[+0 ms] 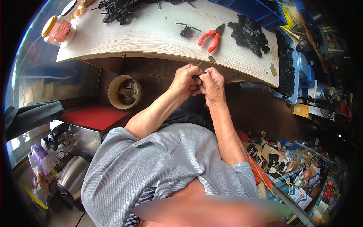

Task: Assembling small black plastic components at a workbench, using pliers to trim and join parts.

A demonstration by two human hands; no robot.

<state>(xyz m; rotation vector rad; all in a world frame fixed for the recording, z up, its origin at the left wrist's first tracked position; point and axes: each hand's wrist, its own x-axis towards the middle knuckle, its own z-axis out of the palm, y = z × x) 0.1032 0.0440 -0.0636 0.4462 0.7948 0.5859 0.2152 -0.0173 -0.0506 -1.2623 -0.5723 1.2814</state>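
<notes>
In front of the table's near edge, my left hand (pixel 183 81) and my right hand (pixel 213 86) meet, fingers pinched round a small black part (pixel 196 76). The fingers cover most of it, so its full shape is hidden. Beyond my hands, on the pale wood-grain table (pixel 159 38), lie red-handled pliers (pixel 216 36) with dark jaws. Left of the pliers is a black piece with a bent metal rod (pixel 185 30). A heap of black plastic parts (pixel 248 34) is to their right, and another pile of black parts (pixel 116 11) sits at the far left.
A jar with a yellow lid (pixel 61 32) stands at the table's left end. Below on the floor is a round bucket (pixel 113 92), near a red-topped cabinet (pixel 94 116). Blue crates (pixel 251 11) flank the far right; clutter (pixel 291 162) fills the lower right.
</notes>
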